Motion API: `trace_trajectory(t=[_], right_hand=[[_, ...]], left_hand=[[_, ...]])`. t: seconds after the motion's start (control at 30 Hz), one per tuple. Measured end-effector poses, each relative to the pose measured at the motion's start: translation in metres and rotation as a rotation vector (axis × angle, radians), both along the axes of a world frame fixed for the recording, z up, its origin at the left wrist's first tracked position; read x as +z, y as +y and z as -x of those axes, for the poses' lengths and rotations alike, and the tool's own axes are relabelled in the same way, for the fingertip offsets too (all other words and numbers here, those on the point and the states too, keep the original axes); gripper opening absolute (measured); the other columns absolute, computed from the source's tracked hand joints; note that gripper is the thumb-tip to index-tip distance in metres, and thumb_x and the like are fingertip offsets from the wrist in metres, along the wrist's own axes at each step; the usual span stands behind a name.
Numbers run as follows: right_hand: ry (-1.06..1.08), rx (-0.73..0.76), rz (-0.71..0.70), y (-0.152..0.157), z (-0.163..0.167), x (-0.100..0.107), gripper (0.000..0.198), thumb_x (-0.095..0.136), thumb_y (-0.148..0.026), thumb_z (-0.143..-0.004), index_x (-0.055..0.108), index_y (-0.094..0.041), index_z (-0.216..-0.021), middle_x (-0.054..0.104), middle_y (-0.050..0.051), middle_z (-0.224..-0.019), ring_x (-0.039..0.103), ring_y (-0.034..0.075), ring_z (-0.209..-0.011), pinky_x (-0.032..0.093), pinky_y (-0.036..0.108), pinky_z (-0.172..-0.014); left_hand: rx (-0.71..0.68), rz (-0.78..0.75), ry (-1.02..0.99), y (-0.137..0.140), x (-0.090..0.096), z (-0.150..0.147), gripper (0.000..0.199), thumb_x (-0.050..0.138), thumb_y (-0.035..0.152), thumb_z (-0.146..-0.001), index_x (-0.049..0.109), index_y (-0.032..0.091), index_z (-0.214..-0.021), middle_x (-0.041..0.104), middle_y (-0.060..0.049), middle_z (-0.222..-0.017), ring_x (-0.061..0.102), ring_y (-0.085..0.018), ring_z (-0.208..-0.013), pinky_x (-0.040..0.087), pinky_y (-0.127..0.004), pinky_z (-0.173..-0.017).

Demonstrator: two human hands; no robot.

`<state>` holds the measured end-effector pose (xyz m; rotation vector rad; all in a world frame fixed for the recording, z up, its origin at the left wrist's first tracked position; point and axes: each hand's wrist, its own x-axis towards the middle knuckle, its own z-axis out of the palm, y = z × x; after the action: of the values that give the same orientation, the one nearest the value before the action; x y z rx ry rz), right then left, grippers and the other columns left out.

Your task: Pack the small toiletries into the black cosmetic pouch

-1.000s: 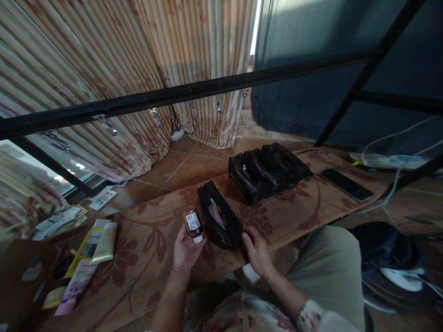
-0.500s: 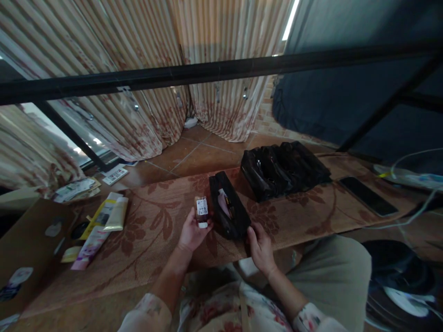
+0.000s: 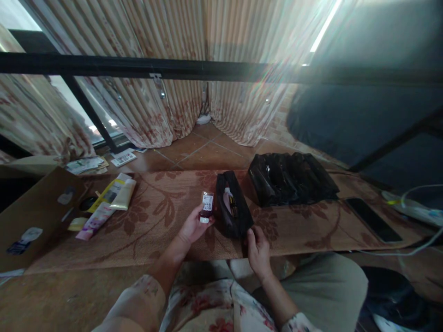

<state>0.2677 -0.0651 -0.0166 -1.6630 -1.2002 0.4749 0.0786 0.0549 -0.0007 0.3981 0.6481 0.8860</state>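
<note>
Brown and patterned, the counter (image 3: 162, 221) bears the open black pouch (image 3: 243, 203). Your right hand's (image 3: 259, 252) grip pinches its near corner; your left hand (image 3: 194, 225), grip half curled, holds the small bottle (image 3: 207, 206) just beside it. A hard tug could tip the pouch, spilling its contents (image 3: 227, 201); a slack hold could drop the bottle.

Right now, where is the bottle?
In the head view, the bottle is slightly left of centre, held in the left hand, just left of the open black pouch.
</note>
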Motion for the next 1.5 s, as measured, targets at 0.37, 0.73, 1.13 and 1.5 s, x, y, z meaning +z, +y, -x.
trace_trajectory(t=[0.37,0.73,1.13,1.5], right_hand=[[-0.009,0.008,0.040,-0.0007,-0.0006,0.0007,0.034,0.037,-0.044,-0.097,0.059,-0.019,-0.095,0.063,0.005,-0.083,0.058,0.020,-0.077,0.042,0.029,-0.067],[0.007,0.007,0.035,-0.0008,-0.0015,-0.0023,0.033,0.039,-0.044,-0.097,0.059,-0.018,-0.093,0.062,0.005,-0.081,0.057,0.019,-0.076,0.041,0.029,-0.068],[-0.001,-0.007,0.034,-0.0001,-0.0014,-0.0035,0.035,0.039,-0.046,-0.096,0.060,-0.018,-0.092,0.062,0.004,-0.079,0.057,0.018,-0.072,0.041,0.028,-0.064],[0.025,0.006,0.030,-0.0002,-0.0014,-0.0025,0.034,0.039,-0.045,-0.096,0.059,-0.018,-0.093,0.063,0.005,-0.083,0.057,0.019,-0.076,0.042,0.029,-0.067]], left_hand=[[0.028,-0.096,0.062,-0.0021,-0.0040,-0.0037,0.024,0.071,0.017,-0.069,0.066,0.015,-0.092,0.071,-0.004,-0.083,0.060,-0.012,-0.062,0.047,-0.028,-0.067],[0.018,-0.143,0.076,-0.0038,-0.0028,-0.0045,0.030,0.071,0.008,-0.059,0.063,0.015,-0.087,0.068,-0.001,-0.079,0.056,-0.008,-0.059,0.045,-0.025,-0.065],[0.011,-0.134,0.076,-0.0026,-0.0046,-0.0030,0.032,0.072,0.008,-0.059,0.064,0.015,-0.090,0.069,-0.001,-0.082,0.057,-0.008,-0.062,0.045,-0.026,-0.069],[0.004,-0.108,0.057,-0.0034,-0.0035,-0.0021,0.032,0.072,0.009,-0.061,0.064,0.015,-0.091,0.070,-0.002,-0.085,0.058,-0.009,-0.066,0.046,-0.028,-0.074]])
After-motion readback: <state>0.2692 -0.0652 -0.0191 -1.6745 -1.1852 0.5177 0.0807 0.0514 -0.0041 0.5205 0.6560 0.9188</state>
